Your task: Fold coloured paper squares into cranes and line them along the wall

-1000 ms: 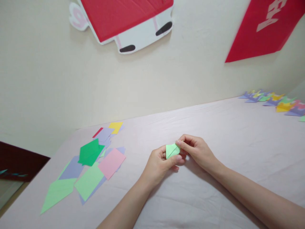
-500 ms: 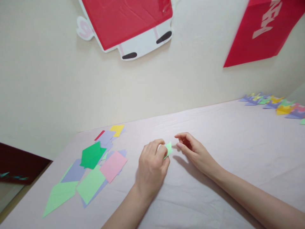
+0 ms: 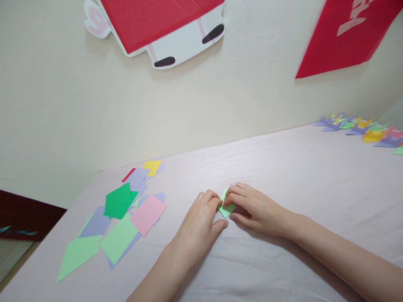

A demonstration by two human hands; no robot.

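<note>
A small piece of light green folded paper [image 3: 227,209] lies on the cloth between my two hands. My left hand [image 3: 203,216] has its curled fingertips on the paper's left edge, its thumb reaching below the lower corner. From the other side, my right hand [image 3: 252,207] presses bent fingers on the paper's upper right part, and its thumb touches the right corner. The fingers of both hands hide part of the paper, so its exact folds are hard to make out.
Loose sheets lie at left: a pink sheet [image 3: 148,215], dark green paper [image 3: 119,201], light green sheets [image 3: 119,239] and a yellow sheet [image 3: 152,167]. Several folded paper pieces [image 3: 374,135] stand at the far right. A wall [image 3: 189,109] with red decorations rises behind the table.
My right hand has come left and down onto the light green paper, from being apart from it. The paper, raised in my left hand before, now lies flat. The left hand's grip has loosened.
</note>
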